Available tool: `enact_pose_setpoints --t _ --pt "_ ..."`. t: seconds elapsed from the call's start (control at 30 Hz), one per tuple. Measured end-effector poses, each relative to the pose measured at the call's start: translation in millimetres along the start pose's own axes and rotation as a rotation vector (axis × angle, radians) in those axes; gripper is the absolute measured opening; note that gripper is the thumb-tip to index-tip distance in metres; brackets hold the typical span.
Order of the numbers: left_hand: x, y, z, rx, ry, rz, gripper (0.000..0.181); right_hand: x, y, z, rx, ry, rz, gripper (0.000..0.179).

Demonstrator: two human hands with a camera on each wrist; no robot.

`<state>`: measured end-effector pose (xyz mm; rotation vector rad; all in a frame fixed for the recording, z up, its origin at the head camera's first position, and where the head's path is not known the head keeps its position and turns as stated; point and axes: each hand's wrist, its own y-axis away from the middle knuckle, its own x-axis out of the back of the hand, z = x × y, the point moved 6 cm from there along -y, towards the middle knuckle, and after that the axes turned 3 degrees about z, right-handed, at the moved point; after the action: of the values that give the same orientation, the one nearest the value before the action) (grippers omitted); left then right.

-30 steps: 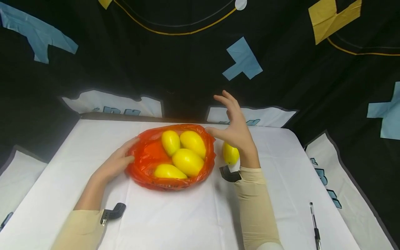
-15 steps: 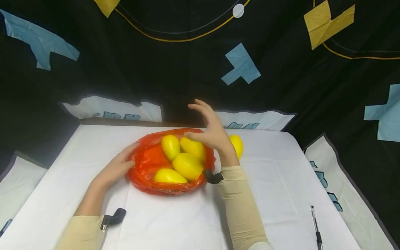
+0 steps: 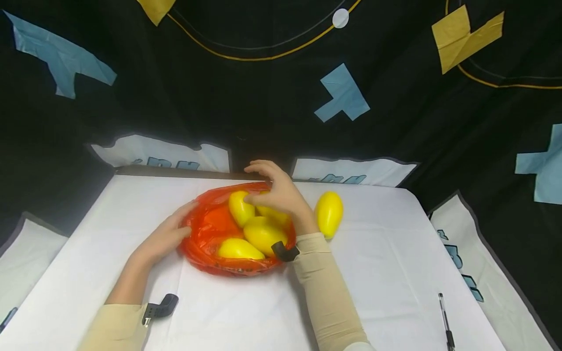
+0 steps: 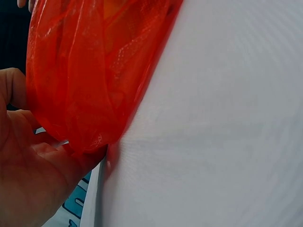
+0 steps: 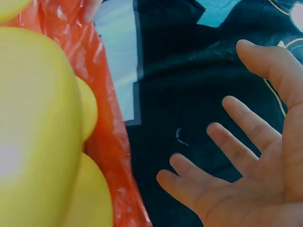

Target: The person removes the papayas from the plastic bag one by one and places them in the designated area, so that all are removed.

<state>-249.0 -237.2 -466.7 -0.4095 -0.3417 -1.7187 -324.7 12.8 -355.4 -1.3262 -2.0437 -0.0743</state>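
Observation:
An orange-red plastic bag (image 3: 208, 261) lies with its mouth wide, holding several smooth yellow oval fruits (image 3: 263, 233) that look like mangoes. My left hand (image 3: 164, 236) holds the bag's left side, thumb by the rim and fingers along the outer side; in the left wrist view the film (image 4: 85, 80) bulges against the fingers. Over the bag's right half is my right hand (image 3: 283, 197), fingers spread and nothing in its grasp. Its thumb overlaps the upper left fruit (image 3: 240, 209), and its wrist and sleeve cover the bag's right edge.
A single yellow fruit (image 3: 329, 214) lies on the white-covered table (image 3: 386, 263), right of the bag. A pen (image 3: 446, 321) is near the right edge. Behind the table hangs a black printed cloth (image 3: 263, 107). Dark wrist mounts (image 3: 162, 306) are on both sleeves.
My right hand has moved left, from beside the loose yellow fruit to over the bag, uncovering that fruit. The left hand has stayed at the bag's left side.

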Motion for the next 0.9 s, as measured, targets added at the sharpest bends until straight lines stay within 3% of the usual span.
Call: enact_pose_setpoints --t 0.27,0.4,0.6,0.9 --pt "-2.6 0.9 0.4 0.002 0.009 0.002 0.069 -25.8 1.2 11.5 -0.154 -0.012 -0.152 0.054" --pt "-3.4 1.3 0.3 0.001 0.019 -0.001 0.069 -36.9 2.4 15.3 -0.187 0.007 -0.208 0.055" --pt "-3.5 2.2 -1.7 0.014 -0.006 0.002 0.069 -47.7 1.7 19.6 -0.195 0.021 -0.233 0.056" --pt "-0.5 1.4 0.5 0.018 -0.028 0.01 0.069 -59.4 0.0 24.9 -0.24 0.134 -0.252 0.066"
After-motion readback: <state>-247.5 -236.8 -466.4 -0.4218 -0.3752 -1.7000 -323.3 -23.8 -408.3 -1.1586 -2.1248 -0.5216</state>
